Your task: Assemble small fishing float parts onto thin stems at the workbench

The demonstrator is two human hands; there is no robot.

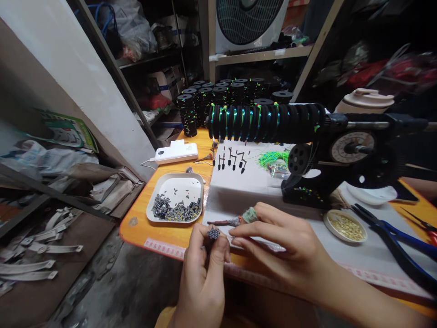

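My left hand (206, 269) is closed around a tight bundle of thin dark rods (213, 233), with their round ends facing up between thumb and fingers. Close beside it, my right hand (283, 241) has its fingertips pressed together near the bundle; whatever they pinch is too small to name. A thin tool with a green wrapped grip (250, 215) and a dark reddish tip shows just behind the right fingers. I cannot tell whether the hand touches it. A white tray (150, 212) to the left contains many small dark cylinders, some with yellow.
A winding machine (355, 150) carries a ribbed black roller (266, 122) with green threads. Black spools (187, 114) stand behind. Around are a white device (175, 152), green strands (273, 158), a dish of gold bits (345, 226), blue-handled pliers (392, 232) and small black parts (234, 159) on white paper.
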